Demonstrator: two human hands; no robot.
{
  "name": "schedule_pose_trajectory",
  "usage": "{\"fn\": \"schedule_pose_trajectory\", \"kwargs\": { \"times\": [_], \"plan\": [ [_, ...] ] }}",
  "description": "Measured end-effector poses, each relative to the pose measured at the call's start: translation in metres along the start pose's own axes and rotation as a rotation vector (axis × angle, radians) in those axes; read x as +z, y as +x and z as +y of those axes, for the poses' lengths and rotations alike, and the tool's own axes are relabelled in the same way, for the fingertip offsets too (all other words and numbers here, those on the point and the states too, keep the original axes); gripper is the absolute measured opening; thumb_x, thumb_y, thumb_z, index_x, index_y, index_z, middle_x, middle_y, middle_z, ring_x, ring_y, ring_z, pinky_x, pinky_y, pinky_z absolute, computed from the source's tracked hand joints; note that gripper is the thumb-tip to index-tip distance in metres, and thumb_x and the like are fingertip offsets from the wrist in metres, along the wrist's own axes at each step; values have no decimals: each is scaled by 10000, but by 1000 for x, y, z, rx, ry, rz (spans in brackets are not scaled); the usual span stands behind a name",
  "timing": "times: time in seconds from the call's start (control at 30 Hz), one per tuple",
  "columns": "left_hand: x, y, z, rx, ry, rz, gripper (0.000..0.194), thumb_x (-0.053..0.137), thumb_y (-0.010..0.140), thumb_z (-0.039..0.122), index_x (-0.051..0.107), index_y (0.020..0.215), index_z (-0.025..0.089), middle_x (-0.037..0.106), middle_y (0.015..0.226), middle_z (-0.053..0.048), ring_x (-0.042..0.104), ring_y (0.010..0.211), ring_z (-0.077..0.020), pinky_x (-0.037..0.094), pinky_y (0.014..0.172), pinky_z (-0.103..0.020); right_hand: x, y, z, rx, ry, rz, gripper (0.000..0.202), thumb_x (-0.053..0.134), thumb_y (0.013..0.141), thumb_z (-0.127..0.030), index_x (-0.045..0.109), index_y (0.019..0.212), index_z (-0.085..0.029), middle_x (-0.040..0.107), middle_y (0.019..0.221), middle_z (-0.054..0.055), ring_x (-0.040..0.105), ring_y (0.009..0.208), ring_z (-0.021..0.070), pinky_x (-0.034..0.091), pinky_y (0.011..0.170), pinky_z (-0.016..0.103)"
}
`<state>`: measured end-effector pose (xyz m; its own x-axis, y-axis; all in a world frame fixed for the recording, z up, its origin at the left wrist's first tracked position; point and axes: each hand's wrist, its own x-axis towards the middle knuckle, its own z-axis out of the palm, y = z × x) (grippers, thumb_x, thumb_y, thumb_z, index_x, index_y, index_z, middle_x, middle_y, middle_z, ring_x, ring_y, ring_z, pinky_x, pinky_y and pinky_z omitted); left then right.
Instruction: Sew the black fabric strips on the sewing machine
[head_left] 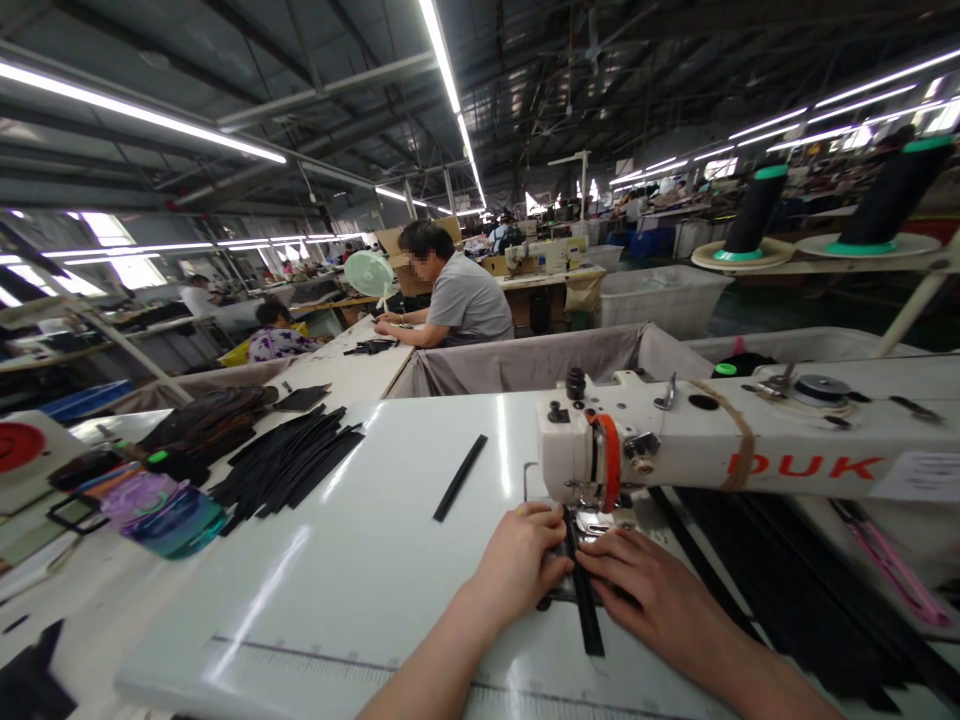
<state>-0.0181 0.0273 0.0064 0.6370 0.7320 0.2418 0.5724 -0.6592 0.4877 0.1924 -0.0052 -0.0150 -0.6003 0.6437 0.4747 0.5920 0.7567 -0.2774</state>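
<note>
A narrow black strip (588, 612) runs under the head of a white sewing machine (697, 440), its near end lying toward me on the pale tabletop. My left hand (521, 560) is closed at the strip's left side, thumb and curled fingers pressing close to the presser foot. From the right, my right hand (649, 590) has its fingers together, the tips pinching at the strip's right edge. The needle area is partly hidden by my fingers. Another short black strip (460, 478) lies alone on the table left of the machine.
A fanned pile of black strips (289, 465) lies at the left, beside a purple-and-blue jug (161, 510). Long black pieces (795, 590) and pink-handled snips (892, 565) are at the right. Thread cones (757, 212) stand above. A co-worker (465, 295) sits ahead, beyond a cloth-lined bin.
</note>
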Motion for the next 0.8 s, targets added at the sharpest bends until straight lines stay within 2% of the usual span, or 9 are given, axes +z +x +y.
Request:
{"fn": "schedule_pose_trajectory", "kwargs": {
  "times": [0.1, 0.27, 0.5, 0.7, 0.8],
  "plan": [
    [-1, 2, 2, -15, 34, -1, 128, 626, 857, 170, 633, 730, 193, 659, 859, -33, 609, 928, -202, 465, 911, -320, -5, 2, -6, 3, 82, -20, 224, 573, 868, -117, 690, 1016, -238, 697, 962, 34, 632, 937, 190, 515, 868, 342],
    [2, 0, 3, -37, 28, 26, 142, 716, 809, 286, 644, 736, 186, 658, 871, -45, 610, 936, -219, 477, 893, -338, -15, 5, -15, 13, 138, -41, 181, 536, 864, -125, 688, 868, -222, 673, 850, 27, 620, 838, 174, 504, 815, 323],
    [6, -1, 1, -51, 55, 27, 108, 734, 795, 264, 666, 765, 186, 684, 963, -49, 607, 1004, -233, 475, 928, -341, -5, 2, -6, 30, 47, -29, 232, 533, 876, -121, 688, 1010, -230, 686, 1006, 49, 622, 964, 203, 510, 875, 356],
    [8, 0, 3, -68, 58, 23, 20, 689, 807, 194, 682, 801, 176, 696, 1002, -66, 596, 1052, -240, 471, 969, -352, 5, 0, 4, 49, -126, 41, 222, 524, 895, -179, 669, 1058, -219, 691, 1033, 80, 652, 926, 241, 543, 823, 403],
    [8, 0, 6, -95, 69, 14, 47, 651, 828, 183, 696, 832, 168, 695, 1054, -74, 589, 1068, -240, 466, 981, -363, 10, -1, 7, 43, -200, 61, 244, 517, 902, -201, 660, 1099, -207, 693, 1063, 96, 657, 929, 255, 544, 829, 426]
  ]
}}
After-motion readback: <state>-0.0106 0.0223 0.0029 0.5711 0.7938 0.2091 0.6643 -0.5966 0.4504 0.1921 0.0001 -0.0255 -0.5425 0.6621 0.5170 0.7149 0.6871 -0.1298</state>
